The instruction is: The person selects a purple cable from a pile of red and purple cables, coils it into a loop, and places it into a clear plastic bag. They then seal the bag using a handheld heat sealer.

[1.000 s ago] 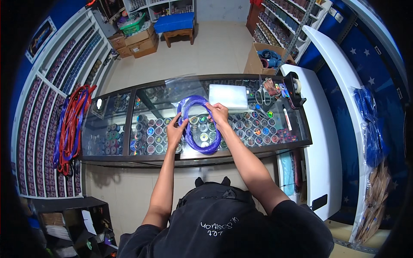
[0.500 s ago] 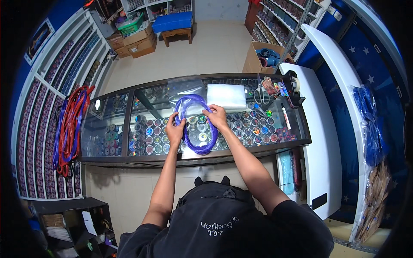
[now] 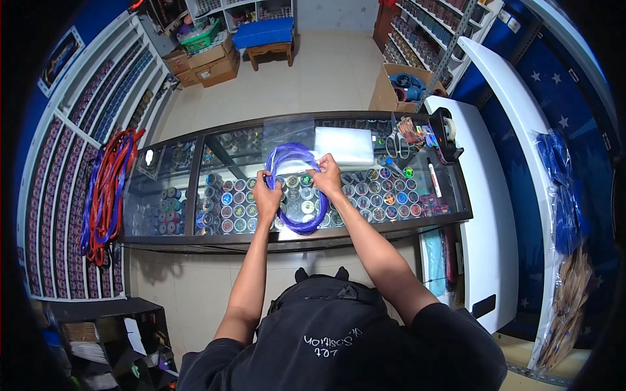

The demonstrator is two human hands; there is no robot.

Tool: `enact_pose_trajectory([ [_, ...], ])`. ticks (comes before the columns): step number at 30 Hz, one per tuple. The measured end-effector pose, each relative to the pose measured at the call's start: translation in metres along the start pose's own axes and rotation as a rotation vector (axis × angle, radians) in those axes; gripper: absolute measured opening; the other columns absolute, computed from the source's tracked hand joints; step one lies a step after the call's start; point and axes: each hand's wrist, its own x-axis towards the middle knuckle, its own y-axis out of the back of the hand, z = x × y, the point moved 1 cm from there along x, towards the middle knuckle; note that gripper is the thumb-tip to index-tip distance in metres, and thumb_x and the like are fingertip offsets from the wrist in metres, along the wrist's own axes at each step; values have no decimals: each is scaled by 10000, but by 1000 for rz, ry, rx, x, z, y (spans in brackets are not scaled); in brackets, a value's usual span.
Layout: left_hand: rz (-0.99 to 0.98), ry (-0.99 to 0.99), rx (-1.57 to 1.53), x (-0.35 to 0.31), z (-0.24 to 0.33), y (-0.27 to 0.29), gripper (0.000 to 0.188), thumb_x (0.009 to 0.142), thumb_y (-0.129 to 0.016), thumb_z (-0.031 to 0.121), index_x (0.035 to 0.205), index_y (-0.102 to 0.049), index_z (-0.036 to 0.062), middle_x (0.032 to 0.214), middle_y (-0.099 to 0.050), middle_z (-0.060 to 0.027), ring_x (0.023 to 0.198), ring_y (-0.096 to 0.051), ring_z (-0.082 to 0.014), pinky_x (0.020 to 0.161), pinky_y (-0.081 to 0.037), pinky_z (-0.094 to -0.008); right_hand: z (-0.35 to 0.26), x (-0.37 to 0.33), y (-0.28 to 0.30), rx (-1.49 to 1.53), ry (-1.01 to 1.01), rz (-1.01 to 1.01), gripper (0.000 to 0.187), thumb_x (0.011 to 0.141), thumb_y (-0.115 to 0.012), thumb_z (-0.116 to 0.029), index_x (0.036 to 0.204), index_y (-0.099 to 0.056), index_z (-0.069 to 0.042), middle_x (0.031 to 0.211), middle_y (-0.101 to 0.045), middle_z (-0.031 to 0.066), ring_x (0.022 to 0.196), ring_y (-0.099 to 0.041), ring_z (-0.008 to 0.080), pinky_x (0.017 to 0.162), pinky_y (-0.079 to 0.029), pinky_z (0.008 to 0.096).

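A coil of shiny purple cord (image 3: 304, 228) forms a long oval loop over a glass-topped display counter (image 3: 169, 225). My left hand (image 3: 267, 198) is closed on its left side, the thumb and fingers pinching the strands. On the upper right side of the loop, the fingers of my right hand (image 3: 328, 176) grip the same coil. A thin clear plastic bag (image 3: 287, 129) lies around the coil's top end; whether the coil is inside it I cannot tell. Beyond my right hand is a stack of clear plastic bags (image 3: 343, 144).
Scissors (image 3: 397, 144), a white marker (image 3: 434, 180) and a black tape dispenser (image 3: 446, 135) occupy the counter's right end. Round spools (image 3: 388, 197) show beneath the glass. Red and purple cord bundles (image 3: 107, 195) hang at the left shelves. A cardboard box (image 3: 386, 98) stands behind.
The clear plastic at the coil's top looks flatter and less crumpled than before. Both hands have shifted only slightly and still hold the coil.
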Motion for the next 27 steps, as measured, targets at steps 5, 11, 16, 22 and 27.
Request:
enact_pose_trajectory([
  [5, 24, 36, -35, 1, -4, 5, 346, 797, -643, 61, 1120, -521, 76, 701, -627, -123, 568, -607, -169, 544, -466, -330, -24, -15, 2, 132, 100, -114, 559, 763, -692, 28, 1274, -499, -92, 892, -631, 104, 638, -615, 130, 486, -487, 256],
  [11, -11, 56, -196, -2, 12, 7, 443, 842, -634, 75, 1265, -505, 106, 726, -634, -94, 567, -602, -147, 535, -466, -307, 7, 0, 6, -68, 464, -114, 531, 792, -676, 14, 1285, -559, -147, 885, -622, 72, 700, -613, 104, 531, -490, 237],
  [16, 0, 168, -270, -3, 3, 2, 406, 871, -638, 107, 1255, -510, 93, 718, -587, -31, 547, -549, -102, 475, -426, -267, -8, -13, -2, 83, 170, -133, 394, 818, -680, -41, 1193, -592, -123, 833, -578, 35, 632, -583, 80, 519, -475, 237],
  [22, -9, 274, -503, -3, 6, -5, 367, 880, -619, 98, 1236, -527, 105, 697, -534, 10, 519, -455, -65, 437, -380, -232, -8, -13, -3, -119, 277, -23, 353, 835, -676, -69, 1170, -587, -139, 848, -526, 17, 628, -572, 78, 516, -461, 218],
  [27, -105, 295, -859, 0, -18, -1, 427, 902, -561, 68, 1322, -494, 111, 738, -535, -10, 510, -439, -70, 430, -375, -222, -13, -16, 4, 103, 91, -240, 435, 827, -675, -67, 1247, -571, -112, 935, -566, 30, 769, -600, 97, 621, -490, 220],
])
